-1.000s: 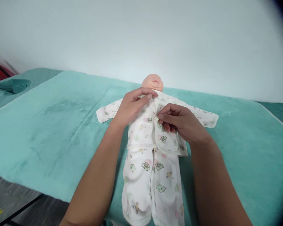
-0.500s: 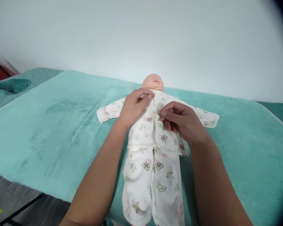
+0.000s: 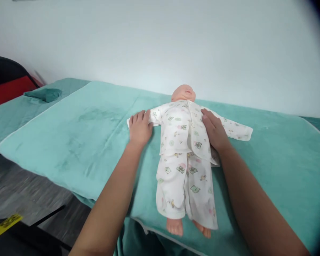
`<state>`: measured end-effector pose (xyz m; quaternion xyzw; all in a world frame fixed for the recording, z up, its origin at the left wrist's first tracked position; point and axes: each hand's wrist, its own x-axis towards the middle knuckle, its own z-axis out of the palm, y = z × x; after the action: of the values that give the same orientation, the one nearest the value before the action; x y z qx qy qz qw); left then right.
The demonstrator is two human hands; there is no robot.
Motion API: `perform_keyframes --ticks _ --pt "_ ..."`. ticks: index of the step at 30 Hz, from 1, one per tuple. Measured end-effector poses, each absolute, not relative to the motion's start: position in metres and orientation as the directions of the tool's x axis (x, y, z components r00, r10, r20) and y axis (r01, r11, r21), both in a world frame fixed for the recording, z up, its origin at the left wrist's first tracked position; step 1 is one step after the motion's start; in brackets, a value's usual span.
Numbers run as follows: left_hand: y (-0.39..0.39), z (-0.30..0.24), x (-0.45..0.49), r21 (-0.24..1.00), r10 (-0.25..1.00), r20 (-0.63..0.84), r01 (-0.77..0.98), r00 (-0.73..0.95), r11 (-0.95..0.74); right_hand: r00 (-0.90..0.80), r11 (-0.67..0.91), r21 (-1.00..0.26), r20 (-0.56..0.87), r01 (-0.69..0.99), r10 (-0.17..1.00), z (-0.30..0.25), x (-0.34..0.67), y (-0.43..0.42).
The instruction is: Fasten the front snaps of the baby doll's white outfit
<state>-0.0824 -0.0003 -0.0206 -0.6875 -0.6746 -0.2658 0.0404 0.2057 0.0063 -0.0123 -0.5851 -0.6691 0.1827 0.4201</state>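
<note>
A baby doll (image 3: pixel 183 93) lies on its back on the green covered table, dressed in a white printed jacket (image 3: pixel 173 133) and matching trousers (image 3: pixel 172 188). Both its bare feet stick out of the trouser legs. My left hand (image 3: pixel 140 128) rests over the doll's sleeve on the left, fingers extended and covering most of the cuff. Against the jacket's right side lies my right hand (image 3: pixel 215 129), its fingers stretched out on the cloth. A round button (image 3: pixel 193 125) shows on the jacket's front. The other sleeve (image 3: pixel 237 131) lies spread out to the right.
A green cloth (image 3: pixel 69 142) covers the table, which stands against a white wall (image 3: pixel 149 42). Darker green bunched fabric (image 3: pixel 44 95) and a red and black chair (image 3: pixel 12 85) are at the far left. A yellow label (image 3: pixel 5 227) shows at the lower left.
My left hand has moved from the jacket's collar to the left sleeve. My right hand has left the button and now lies flat at the jacket's side. The view has shifted, revealing the doll's feet.
</note>
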Motion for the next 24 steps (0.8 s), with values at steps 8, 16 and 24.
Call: perform_keyframes --ticks 8,16,24 --pt "-0.036 -0.031 -0.136 0.512 0.85 0.368 0.846 -0.377 0.153 0.2 -0.08 -0.38 0.287 0.921 0.937 -0.049 0.302 -0.028" --pt "-0.012 -0.04 -0.147 0.787 0.821 0.369 0.616 -0.435 -0.027 0.506 -0.302 -0.557 0.256 0.774 0.823 -0.047 0.34 -0.033" --pt "-0.008 -0.037 -0.149 0.756 0.67 0.584 0.608 -0.458 -0.244 0.579 -0.292 -0.629 0.315 0.721 0.752 -0.047 0.343 -0.014"
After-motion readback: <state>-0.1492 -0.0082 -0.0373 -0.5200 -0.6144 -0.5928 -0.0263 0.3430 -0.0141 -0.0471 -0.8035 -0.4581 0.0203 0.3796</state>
